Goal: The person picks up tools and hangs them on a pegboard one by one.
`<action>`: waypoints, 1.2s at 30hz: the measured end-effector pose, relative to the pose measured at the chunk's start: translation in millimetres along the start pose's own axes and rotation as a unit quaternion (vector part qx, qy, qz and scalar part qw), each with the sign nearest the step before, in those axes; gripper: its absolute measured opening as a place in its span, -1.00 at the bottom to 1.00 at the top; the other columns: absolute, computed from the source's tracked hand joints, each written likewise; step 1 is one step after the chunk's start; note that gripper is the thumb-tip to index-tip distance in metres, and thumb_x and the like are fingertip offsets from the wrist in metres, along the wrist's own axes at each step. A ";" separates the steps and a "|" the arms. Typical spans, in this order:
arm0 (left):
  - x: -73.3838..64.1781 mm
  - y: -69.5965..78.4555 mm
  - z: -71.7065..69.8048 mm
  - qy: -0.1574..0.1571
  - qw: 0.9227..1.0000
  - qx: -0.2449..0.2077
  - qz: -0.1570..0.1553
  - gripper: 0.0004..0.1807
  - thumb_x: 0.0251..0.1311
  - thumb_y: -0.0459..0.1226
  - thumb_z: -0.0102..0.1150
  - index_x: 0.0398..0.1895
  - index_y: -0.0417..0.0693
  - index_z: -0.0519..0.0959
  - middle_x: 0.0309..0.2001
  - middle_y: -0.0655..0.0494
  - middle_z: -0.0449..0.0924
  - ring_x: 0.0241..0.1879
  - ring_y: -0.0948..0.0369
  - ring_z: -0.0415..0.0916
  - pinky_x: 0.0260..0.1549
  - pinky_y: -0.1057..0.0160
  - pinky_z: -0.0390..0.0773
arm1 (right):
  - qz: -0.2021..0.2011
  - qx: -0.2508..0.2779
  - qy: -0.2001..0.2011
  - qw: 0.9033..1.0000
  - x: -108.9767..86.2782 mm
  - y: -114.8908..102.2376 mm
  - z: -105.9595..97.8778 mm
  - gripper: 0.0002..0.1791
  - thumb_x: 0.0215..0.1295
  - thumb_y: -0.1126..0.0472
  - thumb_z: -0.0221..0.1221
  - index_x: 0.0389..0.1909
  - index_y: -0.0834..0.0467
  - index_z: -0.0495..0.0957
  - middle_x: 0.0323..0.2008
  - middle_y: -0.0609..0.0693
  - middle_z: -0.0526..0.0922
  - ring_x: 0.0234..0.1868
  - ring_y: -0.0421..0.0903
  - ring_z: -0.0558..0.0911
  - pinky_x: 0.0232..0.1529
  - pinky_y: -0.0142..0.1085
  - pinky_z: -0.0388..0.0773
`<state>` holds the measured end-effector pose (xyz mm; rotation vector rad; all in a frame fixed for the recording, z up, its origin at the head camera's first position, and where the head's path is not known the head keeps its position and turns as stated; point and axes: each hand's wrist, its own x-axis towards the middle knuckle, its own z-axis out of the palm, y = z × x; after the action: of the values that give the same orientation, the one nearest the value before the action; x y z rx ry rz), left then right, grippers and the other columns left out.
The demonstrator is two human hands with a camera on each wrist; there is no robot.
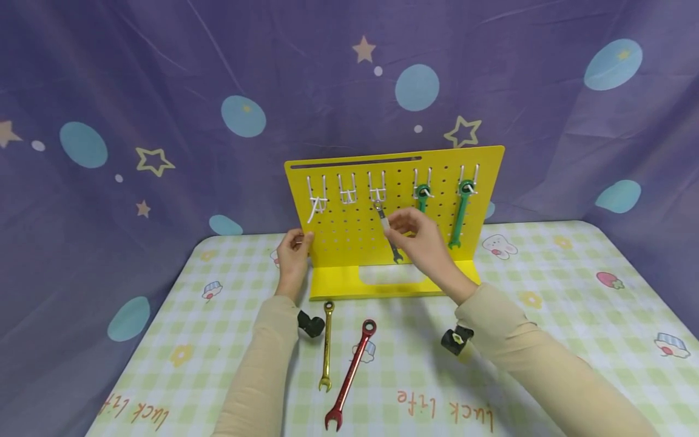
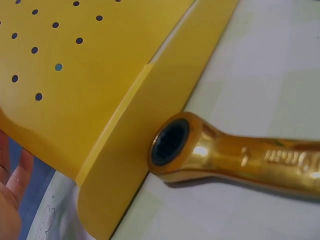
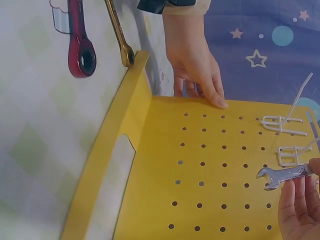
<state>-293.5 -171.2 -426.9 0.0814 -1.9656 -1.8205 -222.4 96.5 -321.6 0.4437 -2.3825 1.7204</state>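
Note:
A small silver combination wrench (image 1: pixel 389 233) is pinched by its shaft between thumb and fingers of my right hand (image 1: pixel 420 240). Its ring end overlaps the tip of the middle white hook (image 1: pixel 377 188) in the head view, and the open end points down. The yellow pegboard (image 1: pixel 349 243) stands upright on its base. At its left edge my left hand (image 1: pixel 293 252) holds the board, thumb on the front face and the other fingers behind. Two green wrenches (image 1: pixel 460 218) hang from hooks on the right side of the board.
A gold wrench (image 1: pixel 327 346) and a larger red wrench (image 1: pixel 352 376) lie on the checked tablecloth (image 1: pixel 229 334) in front of the board. Two more white hooks (image 1: pixel 317 203) bear nothing at the board's left. A purple curtain (image 1: pixel 327 79) hangs close behind.

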 end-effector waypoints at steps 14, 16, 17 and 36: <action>1.8 0.5 0.1 -0.002 1.000 0.011 0.003 -0.80 0.33 -0.29 0.23 -0.16 -0.29 0.53 -0.35 0.16 0.48 -0.43 0.35 0.40 -0.43 0.48 0.44 | 0.002 -0.006 0.011 1.000 7.3 -1.0 -0.5 -0.78 0.37 0.27 0.24 -0.02 0.22 0.57 -0.15 0.09 0.62 -0.15 -0.02 0.59 -0.05 -0.16 0.53; 2.2 0.5 -0.4 -0.002 1.000 0.012 0.003 -0.79 0.33 -0.29 0.23 -0.16 -0.30 0.53 -0.35 0.16 0.49 -0.43 0.34 0.40 -0.43 0.48 0.43 | 0.003 -0.008 0.013 1.000 7.8 -0.6 -0.2 -0.78 0.37 0.27 0.24 -0.02 0.22 0.57 -0.15 0.09 0.62 -0.15 -0.02 0.59 -0.06 -0.16 0.53; 2.4 0.6 -0.6 -0.001 1.000 0.012 0.002 -0.79 0.33 -0.29 0.23 -0.16 -0.29 0.53 -0.35 0.16 0.49 -0.43 0.34 0.40 -0.44 0.48 0.43 | 0.004 -0.010 0.013 1.000 8.2 -0.3 -0.1 -0.78 0.37 0.27 0.24 -0.02 0.22 0.57 -0.15 0.09 0.62 -0.15 -0.02 0.59 -0.07 -0.17 0.54; 0.3 -0.7 -0.3 0.001 1.000 0.012 -0.010 -0.77 0.32 -0.27 0.24 -0.15 -0.30 0.54 -0.36 0.17 0.49 -0.44 0.35 0.40 -0.44 0.49 0.43 | 0.014 -0.012 0.027 0.999 26.9 14.0 6.0 -0.78 0.37 0.30 0.23 -0.01 0.26 0.56 -0.13 0.14 0.61 -0.12 0.02 0.56 -0.04 -0.15 0.51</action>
<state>-293.9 -171.7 -427.5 0.1119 -1.9927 -1.8084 -252.2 91.1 -327.8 0.3577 -2.3804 1.6914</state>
